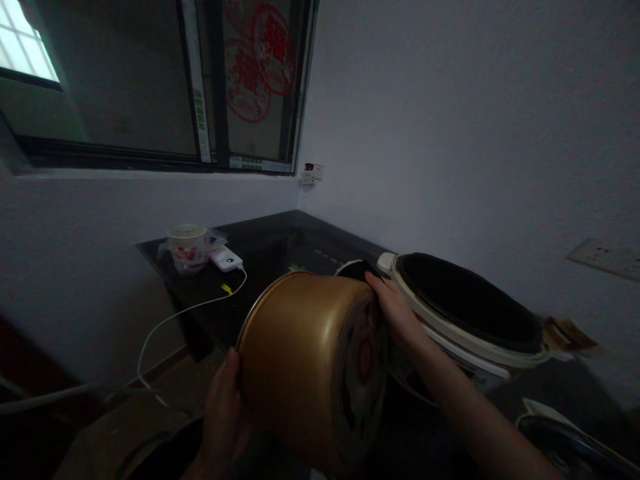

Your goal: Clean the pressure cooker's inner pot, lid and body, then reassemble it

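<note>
A gold-coloured inner pot [295, 353] lies tilted on its side in the air, with its rim to the left and its stained base [363, 373] facing right. My left hand [225, 407] grips the pot near the rim, thumb on the outside; its other fingers are hidden. My right hand [393, 303] is at the upper edge of the base, with a dark piece [357, 269] by its fingertips that I cannot make out. Just right of that hand stands a rice cooker [415, 293] with its lid off and a dark inside.
On the black table [280, 237] stand a bagged paper cup [189, 247] and a white power bank [226, 259] with a white cable [190, 308] trailing off the edge. A glass lid [565, 433] lies at lower right. Walls and a window enclose the corner.
</note>
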### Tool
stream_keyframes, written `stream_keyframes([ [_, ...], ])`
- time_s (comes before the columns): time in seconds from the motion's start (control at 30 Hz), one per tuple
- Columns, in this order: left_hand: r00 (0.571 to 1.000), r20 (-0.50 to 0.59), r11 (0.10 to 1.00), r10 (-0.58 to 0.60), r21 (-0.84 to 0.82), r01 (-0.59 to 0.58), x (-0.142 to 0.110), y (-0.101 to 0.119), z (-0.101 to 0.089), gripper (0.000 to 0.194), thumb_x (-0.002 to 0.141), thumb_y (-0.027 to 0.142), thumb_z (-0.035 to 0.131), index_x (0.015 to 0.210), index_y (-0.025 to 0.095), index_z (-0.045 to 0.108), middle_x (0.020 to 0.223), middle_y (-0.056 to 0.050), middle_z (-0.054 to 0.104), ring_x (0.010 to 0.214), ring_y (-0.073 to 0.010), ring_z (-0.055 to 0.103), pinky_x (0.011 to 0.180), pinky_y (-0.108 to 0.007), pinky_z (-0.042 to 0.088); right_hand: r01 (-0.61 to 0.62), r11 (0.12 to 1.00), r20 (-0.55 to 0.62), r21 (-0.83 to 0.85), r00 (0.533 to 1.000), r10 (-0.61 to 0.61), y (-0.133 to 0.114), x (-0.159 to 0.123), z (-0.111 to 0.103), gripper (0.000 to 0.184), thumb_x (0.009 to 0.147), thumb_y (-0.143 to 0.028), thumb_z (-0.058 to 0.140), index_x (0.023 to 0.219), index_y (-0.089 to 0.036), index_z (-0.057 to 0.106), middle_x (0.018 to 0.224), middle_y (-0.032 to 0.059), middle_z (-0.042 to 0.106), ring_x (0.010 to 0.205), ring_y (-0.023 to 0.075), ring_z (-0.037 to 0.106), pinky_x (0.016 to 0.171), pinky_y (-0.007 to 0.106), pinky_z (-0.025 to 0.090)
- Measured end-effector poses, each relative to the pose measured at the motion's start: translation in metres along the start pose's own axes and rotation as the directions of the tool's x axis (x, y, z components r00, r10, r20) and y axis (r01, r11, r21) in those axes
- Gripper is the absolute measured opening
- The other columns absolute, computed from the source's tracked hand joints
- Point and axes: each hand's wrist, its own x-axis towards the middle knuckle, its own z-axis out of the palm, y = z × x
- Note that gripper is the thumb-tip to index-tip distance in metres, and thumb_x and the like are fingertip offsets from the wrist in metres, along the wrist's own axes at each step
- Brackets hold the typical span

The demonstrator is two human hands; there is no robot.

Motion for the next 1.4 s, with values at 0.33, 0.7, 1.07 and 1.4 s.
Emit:
stream_keyframes([
  [0.33,0.996,-0.06,0.997,0.066,0.032,-0.064,0.01,-0.001,-0.008,0.064,0.037,0.061,0.083,0.083,0.019,0.069,0.075,0.0,0.074,0.079,-0.0261,0.07,0.053,-0.025,0.055,0.187,0.982,0.053,-0.041,0.981,-0.184,-0.013,-0.004,0.01,0.035,0.082,-0.046,0.052,0.098,-0.02,0.071,0.101,0.003,0.073,0.102,0.0233,0.063,0.088,0.034,0.045],
  [0.7,0.971,0.135,0.966,0.196,0.141,-0.215,0.003,-0.003,-0.005,0.042,0.052,0.052,0.08,0.078,0.02,0.073,0.084,-0.006,0.074,0.087,-0.0286,0.067,0.07,-0.031,0.056,0.859,0.319,0.795,-0.4,0.498,-0.346,-0.076,-0.085,0.042,0.038,0.09,-0.032,0.049,0.125,-0.022,0.058,0.137,0.0025,0.055,0.133,0.0254,0.041,0.112,0.05,0.024],
  [1.07,0.97,0.223,0.992,0.096,0.057,-0.111,-0.004,-0.008,0.007,0.052,0.054,0.058,0.08,0.087,0.018,0.073,0.093,-0.008,0.074,0.097,-0.0304,0.066,0.077,-0.033,0.056,0.838,0.272,0.819,-0.472,0.531,-0.216,-0.083,-0.076,0.036,0.04,0.092,-0.027,0.045,0.132,-0.023,0.053,0.145,-0.0012,0.044,0.138,0.0236,0.033,0.116,0.054,0.015],
  [1.4,0.975,0.199,0.989,0.098,0.087,-0.117,-0.002,-0.014,-0.001,0.056,0.055,0.062,0.077,0.089,0.017,0.074,0.094,-0.009,0.074,0.098,-0.0307,0.066,0.075,-0.031,0.056,0.797,0.302,0.768,-0.523,0.594,-0.239,-0.086,-0.076,0.032,0.039,0.092,-0.022,0.046,0.13,-0.025,0.054,0.144,-0.0001,0.046,0.136,0.0205,0.036,0.116,0.053,0.015],
])
